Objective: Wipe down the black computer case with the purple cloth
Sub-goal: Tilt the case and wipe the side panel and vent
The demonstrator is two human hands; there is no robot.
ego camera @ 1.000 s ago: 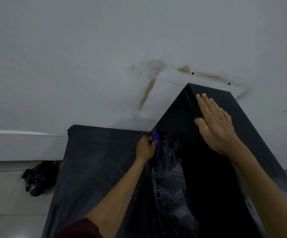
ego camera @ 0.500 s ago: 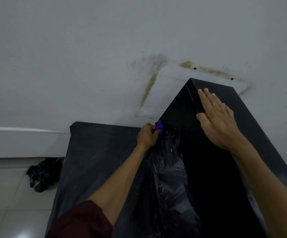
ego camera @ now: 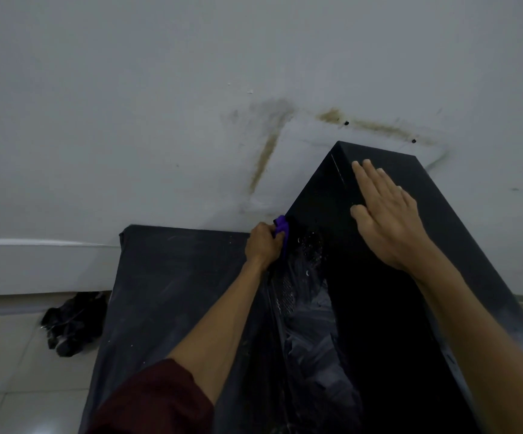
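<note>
Nearest us, a dark red sleeve [ego camera: 160,402] covers the left arm, and both forearms reach away over the black computer case [ego camera: 451,239]. The case stands right of centre, and its long axis runs from near to far, its far end pointing at the wall [ego camera: 191,89]. On its left side face we see pale wet streaks [ego camera: 310,327] and a mesh vent [ego camera: 285,296]. Farther along that face the left hand [ego camera: 263,245] is curled tight around the purple cloth [ego camera: 281,227], pressing it against the far lower part of the side. The right hand [ego camera: 385,214] lies flat and wide on the top face, fingers straight, holding nothing. To do this stroke well, we judge the right hand should bear down to steady the case. The left should draw the cloth in overlapping passes along the long axis, working into the mesh and the far corner. Left of the case lies a dusty black surface [ego camera: 175,292]; whether it is a bench or a loose panel we cannot tell. A dark bundle [ego camera: 72,324] sits on the tiled floor [ego camera: 10,355]. Brown stains [ego camera: 266,164] mark the wall beyond.
</note>
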